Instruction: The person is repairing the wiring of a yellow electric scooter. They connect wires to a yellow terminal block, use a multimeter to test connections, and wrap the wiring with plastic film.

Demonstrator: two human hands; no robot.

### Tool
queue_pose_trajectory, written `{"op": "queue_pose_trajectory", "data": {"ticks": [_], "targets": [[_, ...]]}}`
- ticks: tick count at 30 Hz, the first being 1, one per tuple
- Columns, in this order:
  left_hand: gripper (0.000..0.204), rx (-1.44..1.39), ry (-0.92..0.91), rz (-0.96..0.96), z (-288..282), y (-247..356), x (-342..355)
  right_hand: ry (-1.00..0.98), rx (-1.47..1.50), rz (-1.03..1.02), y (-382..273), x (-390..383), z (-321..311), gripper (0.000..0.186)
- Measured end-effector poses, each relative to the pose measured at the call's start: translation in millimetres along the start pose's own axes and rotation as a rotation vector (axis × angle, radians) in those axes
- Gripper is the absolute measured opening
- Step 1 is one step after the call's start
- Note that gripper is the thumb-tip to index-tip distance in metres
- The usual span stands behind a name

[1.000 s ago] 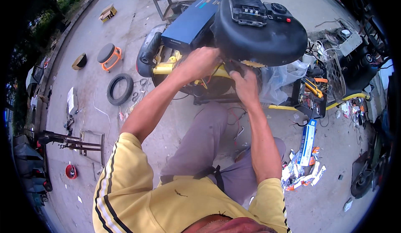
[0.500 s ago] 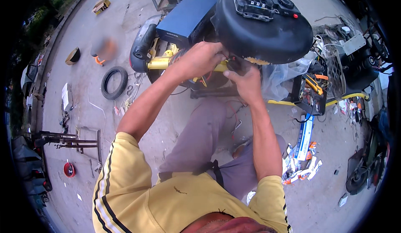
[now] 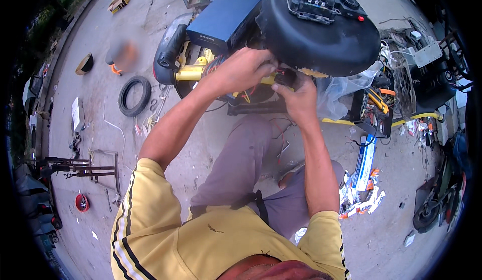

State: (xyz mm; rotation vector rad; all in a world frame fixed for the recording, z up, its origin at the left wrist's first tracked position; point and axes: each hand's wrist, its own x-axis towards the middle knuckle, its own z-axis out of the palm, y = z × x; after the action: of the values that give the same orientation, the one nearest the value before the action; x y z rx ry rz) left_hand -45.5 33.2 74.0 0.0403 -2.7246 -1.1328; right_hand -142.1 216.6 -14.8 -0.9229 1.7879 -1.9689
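A yellow-framed scooter [image 3: 190,72] stands before me, with a black seat [image 3: 321,41] over its frame. My right hand [image 3: 300,96] is closed on a small black block [image 3: 285,77], perhaps a connector, with a bit of red on it. Beside it, just under the seat's edge, my left hand [image 3: 247,69] is in a pinch; what lies between its fingertips is hidden, though thin wires run close by. Coloured wires [image 3: 215,64] bunch along the yellow frame tube next to my left wrist.
On the seat sits a finned black controller box [image 3: 309,1]. A blue carton [image 3: 228,16] rests behind the frame. To the right are clear plastic sheeting [image 3: 334,96] and a tool box [image 3: 371,112]. A tyre [image 3: 135,96] lies on the ground at left; a small child-sized blurred figure [image 3: 123,56] is beyond.
My right hand has shifted slightly, and more of the small black block now shows. The left hand stays pinched in nearly the same place. The view has moved a little.
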Motion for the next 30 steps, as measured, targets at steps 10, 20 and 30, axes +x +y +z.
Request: {"op": "queue_pose_trajectory", "data": {"ticks": [10, 20, 30], "targets": [[0.02, -0.034, -0.052, -0.196, -3, 10, 5, 0.065, -0.394, -0.221, 2, -7, 5, 0.052], [0.016, 0.305, 0.104, 0.135, 14, -5, 0, -0.025, -0.113, -0.079, -10, -13, 6, 0.055], [0.02, 0.488, 0.014, 0.215, 6, -7, 6, 0.034, -0.402, -0.168, -18, -12, -3, 0.052]]}}
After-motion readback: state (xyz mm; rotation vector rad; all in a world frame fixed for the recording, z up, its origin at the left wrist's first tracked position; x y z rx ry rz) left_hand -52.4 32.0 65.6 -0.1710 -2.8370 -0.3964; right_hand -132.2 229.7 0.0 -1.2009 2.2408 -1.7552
